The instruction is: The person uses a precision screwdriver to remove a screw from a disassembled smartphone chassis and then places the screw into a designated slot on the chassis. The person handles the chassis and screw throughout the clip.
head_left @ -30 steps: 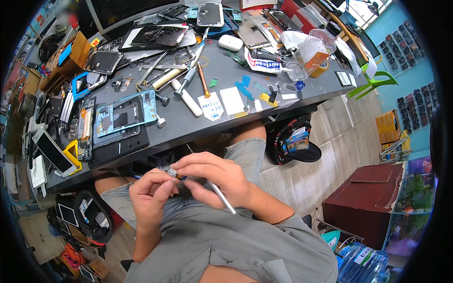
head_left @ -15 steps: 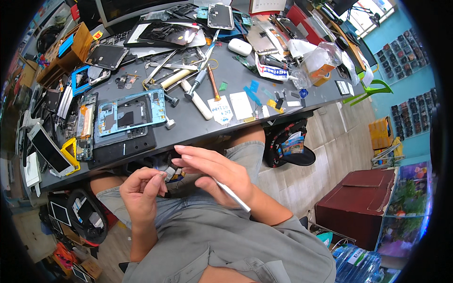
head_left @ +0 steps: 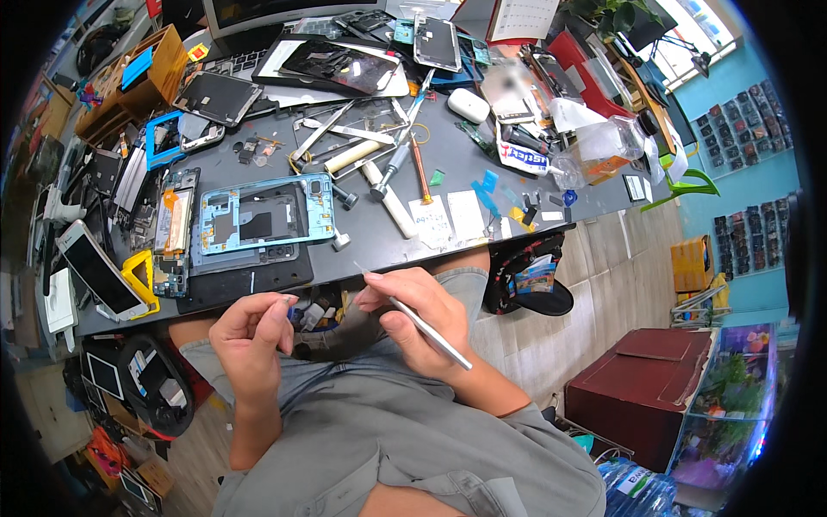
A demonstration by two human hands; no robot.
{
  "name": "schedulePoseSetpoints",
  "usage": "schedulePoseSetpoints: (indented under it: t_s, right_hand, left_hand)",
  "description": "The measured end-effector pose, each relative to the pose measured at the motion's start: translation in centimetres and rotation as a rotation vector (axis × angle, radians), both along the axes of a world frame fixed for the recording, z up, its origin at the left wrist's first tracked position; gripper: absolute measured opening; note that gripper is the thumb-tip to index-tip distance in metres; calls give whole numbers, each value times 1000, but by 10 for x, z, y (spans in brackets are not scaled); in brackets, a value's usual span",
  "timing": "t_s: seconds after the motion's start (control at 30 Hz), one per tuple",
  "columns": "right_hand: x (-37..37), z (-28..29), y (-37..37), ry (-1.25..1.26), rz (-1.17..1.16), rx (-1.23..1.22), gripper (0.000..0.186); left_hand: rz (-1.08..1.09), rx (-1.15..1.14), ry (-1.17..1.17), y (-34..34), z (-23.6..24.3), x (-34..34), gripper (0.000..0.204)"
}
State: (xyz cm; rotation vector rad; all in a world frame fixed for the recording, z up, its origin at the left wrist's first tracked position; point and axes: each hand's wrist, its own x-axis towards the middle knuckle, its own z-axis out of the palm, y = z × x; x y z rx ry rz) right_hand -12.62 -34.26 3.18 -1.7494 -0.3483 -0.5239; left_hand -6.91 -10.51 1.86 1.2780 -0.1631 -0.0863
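Note:
My left hand (head_left: pixel 250 345) is above my lap, its thumb and index finger pinched on something tiny (head_left: pixel 288 301) that I cannot make out. To its right, my right hand (head_left: pixel 413 323) holds a slim silver pen-like tool (head_left: pixel 439 340), its thin tip pointing up and left toward the desk edge. The hands are apart. Beyond them lie a pale blue phone frame (head_left: pixel 323 207), a circuit assembly (head_left: pixel 177 258) and a black pad (head_left: pixel 215 291) on the grey desk (head_left: pixel 375 252).
Hand tools (head_left: pixel 388 177), phone parts and a clear plastic container (head_left: pixel 599 151) crowd the desk. A black bag (head_left: pixel 504 293) is under it. A maroon box (head_left: pixel 629 392) and a glass tank (head_left: pixel 724 405) stand to the right; a green chair (head_left: pixel 689 185) is behind.
My hands have drawn apart, the left leftward, the right a little right and up. The right fingers have curled round the silver tool. The head view has shifted slightly.

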Motion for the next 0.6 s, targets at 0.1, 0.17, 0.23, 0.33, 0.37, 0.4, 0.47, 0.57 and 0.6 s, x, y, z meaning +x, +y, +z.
schedulePoseSetpoints:
  t_s: [0.1, 0.17, 0.23, 0.33, 0.37, 0.4, 0.47, 0.57, 0.6]
  right_hand:
    - [3, 0, 5, 32, 6, 8, 39]
    - [6, 2, 6, 28, 0, -13, 38]
    - [8, 3, 6, 11, 17, -78, 37]
    - [11, 3, 8, 11, 21, -144, 36]
    - [13, 2, 9, 6, 19, -156, 37]
    - [15, 2, 10, 2, 17, -167, 38]
    - [17, 0, 16, -8, -25, -128, 40]
    - [22, -4, 17, -40, -59, -125, 40]
    - [24, -5, 17, -54, -66, -133, 39]
  left_hand:
    - [50, -20, 52, -2, 6, 3, 11]
    - [38, -15, 61, -2, 6, 6, 11]
    - [26, -10, 50, -1, 4, 8, 12]
    - [11, 1, 31, 1, -3, 11, 13]
    - [8, 6, 42, 1, -3, 12, 13]
    - [5, 11, 53, 1, -4, 13, 13]
    - [-9, 23, 46, 3, -4, 13, 13]
    - [-15, 39, 57, 3, -4, 13, 13]
    - [-15, 44, 65, 3, -3, 13, 13]
